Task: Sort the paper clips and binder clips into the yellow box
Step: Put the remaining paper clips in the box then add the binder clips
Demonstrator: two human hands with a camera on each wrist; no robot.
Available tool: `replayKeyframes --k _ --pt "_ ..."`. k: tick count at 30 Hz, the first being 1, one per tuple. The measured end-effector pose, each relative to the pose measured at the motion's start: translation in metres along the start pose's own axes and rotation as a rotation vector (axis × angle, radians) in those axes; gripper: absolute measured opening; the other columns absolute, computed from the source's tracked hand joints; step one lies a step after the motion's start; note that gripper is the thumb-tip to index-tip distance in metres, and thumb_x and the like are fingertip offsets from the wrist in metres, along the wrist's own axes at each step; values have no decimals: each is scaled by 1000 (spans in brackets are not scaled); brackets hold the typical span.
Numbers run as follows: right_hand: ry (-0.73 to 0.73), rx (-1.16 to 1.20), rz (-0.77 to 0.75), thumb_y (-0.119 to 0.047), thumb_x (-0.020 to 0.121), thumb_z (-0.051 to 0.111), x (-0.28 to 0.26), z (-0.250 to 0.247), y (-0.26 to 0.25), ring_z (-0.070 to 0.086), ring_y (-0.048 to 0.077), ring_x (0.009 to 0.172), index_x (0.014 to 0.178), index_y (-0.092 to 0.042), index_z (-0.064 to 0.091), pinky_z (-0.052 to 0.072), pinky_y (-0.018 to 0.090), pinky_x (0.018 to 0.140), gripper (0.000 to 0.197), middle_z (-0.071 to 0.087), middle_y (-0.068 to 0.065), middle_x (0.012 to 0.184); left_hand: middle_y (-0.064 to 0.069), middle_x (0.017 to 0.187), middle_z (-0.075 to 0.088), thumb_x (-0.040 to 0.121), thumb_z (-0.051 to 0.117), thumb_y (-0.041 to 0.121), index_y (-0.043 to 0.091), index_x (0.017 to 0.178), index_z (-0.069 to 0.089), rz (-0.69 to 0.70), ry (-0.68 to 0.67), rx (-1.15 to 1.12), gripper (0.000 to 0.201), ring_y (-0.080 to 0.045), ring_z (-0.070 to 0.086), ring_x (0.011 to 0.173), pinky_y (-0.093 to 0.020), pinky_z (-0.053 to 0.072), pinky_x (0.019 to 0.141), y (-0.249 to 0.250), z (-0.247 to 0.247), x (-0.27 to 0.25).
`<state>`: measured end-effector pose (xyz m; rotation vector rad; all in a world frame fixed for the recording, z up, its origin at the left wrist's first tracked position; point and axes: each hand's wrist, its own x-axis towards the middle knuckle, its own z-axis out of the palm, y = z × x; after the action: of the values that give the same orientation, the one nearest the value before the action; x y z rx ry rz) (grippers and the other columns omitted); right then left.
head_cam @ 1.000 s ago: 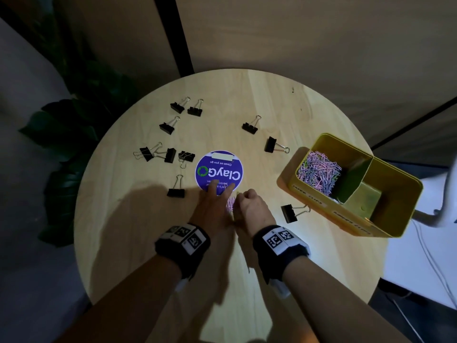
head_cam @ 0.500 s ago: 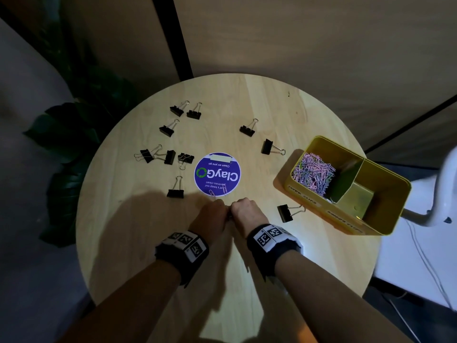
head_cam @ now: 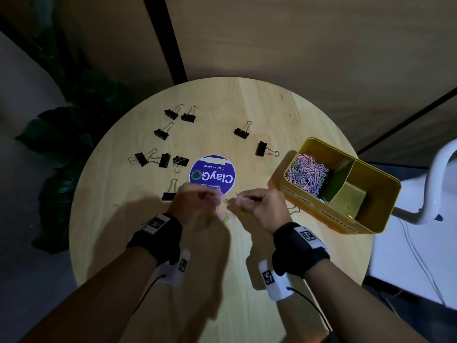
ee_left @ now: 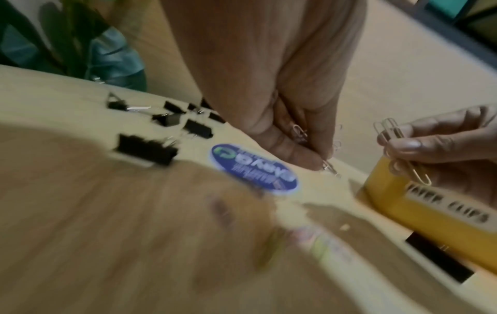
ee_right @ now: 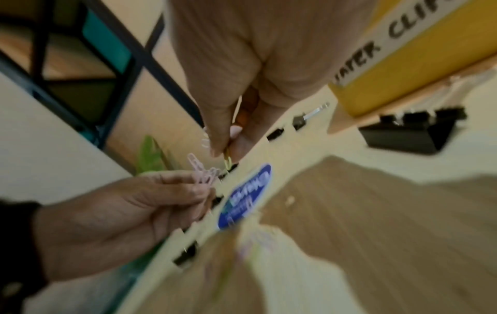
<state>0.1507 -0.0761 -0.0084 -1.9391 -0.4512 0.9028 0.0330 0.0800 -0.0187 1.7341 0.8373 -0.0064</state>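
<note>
Between the fingers of each hand, left hand (head_cam: 197,204) and right hand (head_cam: 262,206), paper clips (ee_left: 390,131) are pinched, likely bound for the yellow box (head_cam: 371,219).

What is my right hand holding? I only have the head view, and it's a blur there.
Observer: The left wrist view shows your right hand pinching a few paper clips.
Operator: And my left hand?
Observer: In the right wrist view, your left hand pinches a small bunch of pink paper clips.
Operator: Is anything hidden behind my right hand?
Observer: Yes. A black binder clip lies close beside the yellow box, below its handwritten label.
</note>
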Motion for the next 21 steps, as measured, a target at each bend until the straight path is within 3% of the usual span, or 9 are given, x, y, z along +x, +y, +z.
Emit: replayKeyframes --k 2,4,6,8,10,12,16,21 --pt "104 84 -62 -11 77 76 -6 -18 -15 66 5 69 98 -5 74 52 10 69 21 75 6 88 -14 69 71 65 79 15 15 76 75 -40 -48 -143 12 -30 65 69 -45 55 72 33 7 6" --pt "256 137 -103 -13 77 77 -7 -42 -27 69 8 76 99 -8 74 55 18 75 23 74 3 89 -14 76 73 70 79 11 20 79 74 27 -62 -119 14 -36 68 73 -49 55 74 70 24 13" --pt "407 138 -106 -16 77 77 -6 -68 -34 70 12 82 101 -8 74 56 25 80 25 74 1 91 -7 74 74 72 78 8 21 80 74 85 -88 -103 16 -30 70 71 -50 56 72 101 45 21" --pt "515 70 -75 -22 77 77 -3 -94 -37 70 12 84 101 -12 74 57 27 81 26 74 1 94 -1 75 74 71 79 9 18 84 75 122 -102 -42 17 -17 70 67 -39 59 71 124 68 31" --pt "569 -61 -26 -25 78 77 1 -116 -35 67 11 85 101 -14 74 54 26 85 25 74 2 95 -2 82 74 71 79 10 14 89 75 148 -79 104 19 -12 68 69 -26 58 71 140 92 42" --pt "570 -177 8 -25 80 75 6 -130 -29 67 13 88 101 -13 74 53 28 90 24 74 5 97 -6 90 73 72 79 11 11 91 74 183 -38 257 19 -15 66 74 -24 55 73 150 112 51" --pt "473 -361 48 -28 85 70 14 -139 -17 66 20 101 110 -10 71 50 31 96 31 72 10 109 -11 102 69 73 79 15 13 90 73 144 -58 431 19 -24 66 89 -34 54 86 149 140 60" --pt "391 -454 27 -27 88 66 10 -134 -6 60 27 110 120 -13 65 49 40 99 35 68 13 116 -7 111 68 78 73 9 18 104 71 166 -176 323 28 -19 66 95 -34 52 92 139 135 56"
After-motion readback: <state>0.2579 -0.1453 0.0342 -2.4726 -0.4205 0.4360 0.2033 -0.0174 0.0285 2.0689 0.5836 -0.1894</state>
